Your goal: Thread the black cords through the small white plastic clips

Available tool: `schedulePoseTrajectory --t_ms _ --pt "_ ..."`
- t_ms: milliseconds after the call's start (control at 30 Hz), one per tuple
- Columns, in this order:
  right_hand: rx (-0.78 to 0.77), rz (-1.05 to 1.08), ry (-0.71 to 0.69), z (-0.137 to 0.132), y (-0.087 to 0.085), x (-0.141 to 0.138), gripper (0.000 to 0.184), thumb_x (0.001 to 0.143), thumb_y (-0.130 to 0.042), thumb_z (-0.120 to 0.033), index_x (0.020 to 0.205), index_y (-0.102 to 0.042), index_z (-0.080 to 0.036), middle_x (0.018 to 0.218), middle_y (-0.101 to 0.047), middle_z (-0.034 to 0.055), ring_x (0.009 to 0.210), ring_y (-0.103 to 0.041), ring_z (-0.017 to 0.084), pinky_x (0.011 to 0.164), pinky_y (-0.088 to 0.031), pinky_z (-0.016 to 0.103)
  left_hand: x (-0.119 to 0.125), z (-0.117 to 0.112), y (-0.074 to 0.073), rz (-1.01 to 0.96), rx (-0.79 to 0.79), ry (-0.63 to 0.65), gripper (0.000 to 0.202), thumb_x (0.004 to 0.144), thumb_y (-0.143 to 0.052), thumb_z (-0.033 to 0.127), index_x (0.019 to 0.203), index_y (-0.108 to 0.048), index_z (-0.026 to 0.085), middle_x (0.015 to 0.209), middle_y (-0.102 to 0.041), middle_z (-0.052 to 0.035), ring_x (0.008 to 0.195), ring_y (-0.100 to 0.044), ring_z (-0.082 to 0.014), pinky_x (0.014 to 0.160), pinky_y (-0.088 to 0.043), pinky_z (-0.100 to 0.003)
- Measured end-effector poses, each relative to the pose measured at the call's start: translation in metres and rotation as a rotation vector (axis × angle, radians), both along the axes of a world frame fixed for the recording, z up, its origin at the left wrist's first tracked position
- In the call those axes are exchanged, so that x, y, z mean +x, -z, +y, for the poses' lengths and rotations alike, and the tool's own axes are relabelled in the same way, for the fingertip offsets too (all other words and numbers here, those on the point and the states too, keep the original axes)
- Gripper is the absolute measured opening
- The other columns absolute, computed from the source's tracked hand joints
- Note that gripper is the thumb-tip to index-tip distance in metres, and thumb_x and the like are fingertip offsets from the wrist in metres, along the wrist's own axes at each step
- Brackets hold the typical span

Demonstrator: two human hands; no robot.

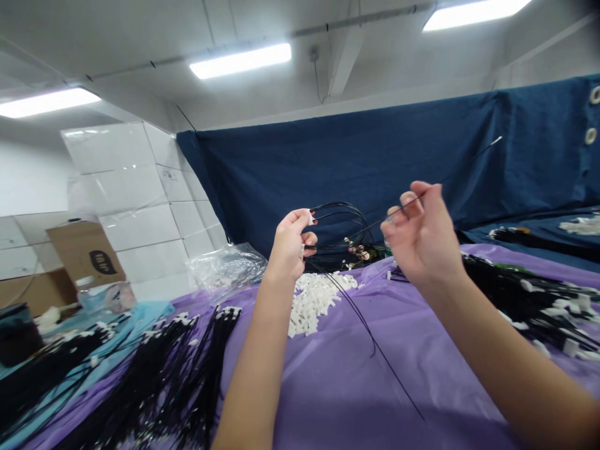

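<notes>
Both my hands are raised above a table covered in purple sheet [356,387]. My left hand [290,245] is closed, pinching a small white connector at its fingertips together with several looped thin black wires [340,215]. My right hand [419,234] is closed in a pinch on a single thin black wire [464,165] that runs up to the right and ends in a pale tip. More black wire strands hang from the left hand down across the purple sheet. A heap of small white connectors [316,299] lies just beyond the left wrist.
Bundles of black wires with white ends [178,369] lie at the lower left, more [529,300] at the right. A clear plastic bag [227,269] sits behind the left hand. A blue cloth [356,162] hangs behind. Cardboard boxes [87,253] stand far left.
</notes>
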State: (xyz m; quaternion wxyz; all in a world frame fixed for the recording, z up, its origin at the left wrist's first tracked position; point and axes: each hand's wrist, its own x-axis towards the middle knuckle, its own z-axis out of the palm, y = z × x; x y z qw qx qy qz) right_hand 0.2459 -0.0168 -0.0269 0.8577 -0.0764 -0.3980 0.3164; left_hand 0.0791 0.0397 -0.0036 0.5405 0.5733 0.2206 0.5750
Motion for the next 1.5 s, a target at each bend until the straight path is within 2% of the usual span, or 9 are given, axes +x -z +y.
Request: schedulePoseTrajectory --t_ms 133,267,333,400,567,633,933,1267,1500 --pt "0.000 -0.099 0.188 -0.006 -0.007 0.019 0.028 0.093 -0.042 -0.052 0.097 -0.060 -0.031 0.082 -0.054 -0.0018 0.071 -0.055 0.009 0.066 -0.048 0.023 0.000 0.001 0.001 0.005 0.007 0.004 0.010 0.081 -0.060 0.023 0.086 -0.053 0.017 0.080 -0.047 0.0020 0.039 -0.037 0.0005 0.032 -0.016 -0.013" --pt "-0.018 -0.310 0.267 -0.011 -0.006 0.017 0.018 0.091 -0.051 -0.042 0.099 -0.063 -0.032 0.072 -0.051 -0.0026 0.055 -0.047 0.008 0.055 -0.042 0.024 0.001 0.002 0.002 0.028 0.038 0.020 0.013 0.081 -0.062 0.026 0.087 -0.054 0.018 0.083 -0.049 0.0021 0.039 -0.038 0.0009 0.032 -0.016 -0.012" --pt "-0.055 -0.392 0.250 -0.012 -0.002 0.009 0.015 0.085 -0.060 -0.034 0.098 -0.064 -0.029 0.067 -0.052 -0.0038 0.047 -0.041 0.006 0.047 -0.038 0.023 0.002 0.002 0.003 0.042 0.064 0.030 0.015 0.080 -0.063 0.027 0.088 -0.054 0.019 0.083 -0.049 0.0023 0.040 -0.038 0.0009 0.032 -0.016 -0.012" --pt "-0.104 -0.503 0.280 -0.012 0.005 -0.002 0.014 0.080 -0.066 -0.030 0.092 -0.066 -0.023 0.066 -0.056 -0.0026 0.044 -0.043 0.006 0.043 -0.036 0.022 0.003 0.001 0.004 0.053 0.106 0.034 0.016 0.080 -0.064 0.029 0.089 -0.054 0.019 0.083 -0.050 0.0025 0.039 -0.038 0.0008 0.032 -0.017 -0.013" --pt "-0.146 -0.775 0.643 -0.006 0.020 -0.019 0.013 0.080 -0.065 -0.028 0.083 -0.068 -0.016 0.065 -0.064 0.0021 0.050 -0.054 0.009 0.048 -0.041 0.023 0.004 -0.003 0.004 0.073 0.251 0.050 0.016 0.083 -0.061 0.033 0.092 -0.056 0.020 0.082 -0.050 0.0021 0.039 -0.037 0.0002 0.031 -0.018 -0.014" --pt "-0.137 -0.812 0.714 -0.003 0.024 -0.021 0.013 0.081 -0.063 -0.028 0.083 -0.067 -0.016 0.064 -0.065 0.0015 0.049 -0.054 0.009 0.049 -0.041 0.023 0.004 -0.004 0.004 0.083 0.291 0.058 0.016 0.084 -0.060 0.034 0.093 -0.057 0.020 0.083 -0.051 0.0015 0.039 -0.038 0.0000 0.032 -0.019 -0.014" --pt "-0.140 -0.810 0.772 -0.001 0.025 -0.021 0.013 0.083 -0.062 -0.029 0.083 -0.067 -0.017 0.063 -0.066 0.0011 0.047 -0.053 0.009 0.049 -0.041 0.023 0.004 -0.010 0.004 0.121 0.333 0.075 0.014 0.084 -0.060 0.032 0.093 -0.059 0.022 0.080 -0.054 0.0017 0.040 -0.037 -0.0001 0.034 -0.024 -0.015" --pt "-0.153 -0.856 0.738 -0.002 0.025 -0.019 0.018 0.086 -0.057 -0.032 0.083 -0.065 -0.017 0.066 -0.064 0.0026 0.055 -0.057 0.011 0.053 -0.042 0.024 0.003 -0.013 0.003 0.158 0.360 0.092 0.013 0.084 -0.059 0.032 0.093 -0.062 0.022 0.078 -0.054 0.0012 0.040 -0.037 -0.0004 0.036 -0.024 -0.016" --pt "-0.163 -0.888 0.811 -0.005 0.025 -0.020 0.019 0.088 -0.054 -0.032 0.081 -0.062 -0.017 0.065 -0.063 0.0025 0.054 -0.056 0.011 0.052 -0.040 0.024 0.003 -0.014 0.003 0.171 0.395 0.115 0.013 0.085 -0.059 0.031 0.092 -0.063 0.022 0.077 -0.054 0.0010 0.040 -0.037 -0.0004 0.037 -0.025 -0.016"
